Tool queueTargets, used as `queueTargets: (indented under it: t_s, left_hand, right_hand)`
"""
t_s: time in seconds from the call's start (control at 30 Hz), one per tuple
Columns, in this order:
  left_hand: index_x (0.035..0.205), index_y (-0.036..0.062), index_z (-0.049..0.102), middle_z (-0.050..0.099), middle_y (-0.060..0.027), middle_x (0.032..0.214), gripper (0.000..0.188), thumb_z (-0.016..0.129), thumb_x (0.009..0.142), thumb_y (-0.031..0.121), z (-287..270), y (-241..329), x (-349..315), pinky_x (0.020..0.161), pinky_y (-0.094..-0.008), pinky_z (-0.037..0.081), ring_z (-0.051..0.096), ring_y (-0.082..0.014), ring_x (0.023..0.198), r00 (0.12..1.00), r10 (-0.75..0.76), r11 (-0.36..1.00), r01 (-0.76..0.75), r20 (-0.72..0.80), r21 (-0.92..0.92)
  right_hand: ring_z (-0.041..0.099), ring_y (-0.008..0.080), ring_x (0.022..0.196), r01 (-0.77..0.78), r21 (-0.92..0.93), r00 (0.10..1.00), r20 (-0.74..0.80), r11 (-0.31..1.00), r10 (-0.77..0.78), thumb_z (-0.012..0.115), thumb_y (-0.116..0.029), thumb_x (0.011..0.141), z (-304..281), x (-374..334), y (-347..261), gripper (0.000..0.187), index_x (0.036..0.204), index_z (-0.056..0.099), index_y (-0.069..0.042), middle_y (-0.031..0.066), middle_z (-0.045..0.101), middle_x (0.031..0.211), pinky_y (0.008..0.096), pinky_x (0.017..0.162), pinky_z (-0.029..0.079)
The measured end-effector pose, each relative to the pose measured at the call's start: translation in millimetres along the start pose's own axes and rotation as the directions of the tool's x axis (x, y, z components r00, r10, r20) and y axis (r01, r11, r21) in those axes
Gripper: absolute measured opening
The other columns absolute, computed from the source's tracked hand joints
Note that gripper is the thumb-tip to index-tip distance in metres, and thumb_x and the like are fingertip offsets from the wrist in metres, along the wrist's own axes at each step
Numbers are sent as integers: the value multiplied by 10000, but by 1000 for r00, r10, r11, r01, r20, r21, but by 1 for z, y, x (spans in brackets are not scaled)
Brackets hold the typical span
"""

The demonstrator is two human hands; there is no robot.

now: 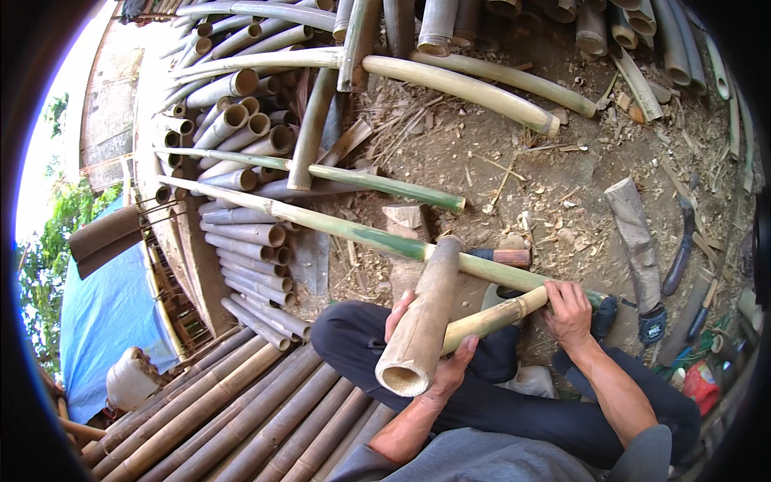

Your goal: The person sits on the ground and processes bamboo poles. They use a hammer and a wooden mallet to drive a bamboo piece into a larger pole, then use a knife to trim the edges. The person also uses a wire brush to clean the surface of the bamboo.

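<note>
Dirt ground [578, 173] strewn with chips spreads beyond the thick bamboo tube [422, 317] in the head view, with stacked poles [241, 402] to its left. The left hand [450, 377] cups the tube from beneath, fingers and thumb showing on either side; the right hand [569, 315] grips the right end of a slimmer pale bamboo piece [496, 316] running rightward from the tube — whether the two are joined, I cannot tell. The hollow tube should feel stiff, fairly light, perhaps slippery, its rim prone to splitting — best held mid-length.
</note>
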State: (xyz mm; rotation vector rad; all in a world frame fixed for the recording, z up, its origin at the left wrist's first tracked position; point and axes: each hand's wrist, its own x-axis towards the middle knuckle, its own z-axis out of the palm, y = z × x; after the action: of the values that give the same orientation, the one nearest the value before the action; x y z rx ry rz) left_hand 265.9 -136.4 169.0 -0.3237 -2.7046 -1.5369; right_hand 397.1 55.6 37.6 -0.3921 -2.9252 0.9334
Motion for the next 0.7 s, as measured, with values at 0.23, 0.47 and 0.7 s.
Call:
queueTargets:
  t_s: [0.23,0.47,0.7]
  left_hand:
    - [1433,-25,318,401,-187,1371,1002,796,768,552,-4,-1,1,1109,-487,352,425,-350,1310,999,49,988,-50,11,145]
    - [1424,-58,304,391,-207,1378,995,746,785,563,-3,9,2,1085,-479,387,435,-359,1292,998,-27,984,18,51,175]
    - [1420,-58,313,370,-242,1392,940,684,823,565,-21,4,3,1068,-479,412,417,-376,1310,983,-54,946,-6,174,323]
  right_hand:
    - [560,386,1142,-231,162,938,298,959,175,815,-78,737,-44,-13,51,689,1343,502,26,202,564,1210,427,955,504]
    - [626,293,954,-56,175,985,170,983,26,836,-155,726,-38,-10,35,467,1136,651,-32,105,640,1070,378,820,553]
    - [625,269,852,74,75,992,99,994,-81,797,-114,694,-11,1,24,409,1072,673,-15,90,637,1013,388,764,550]
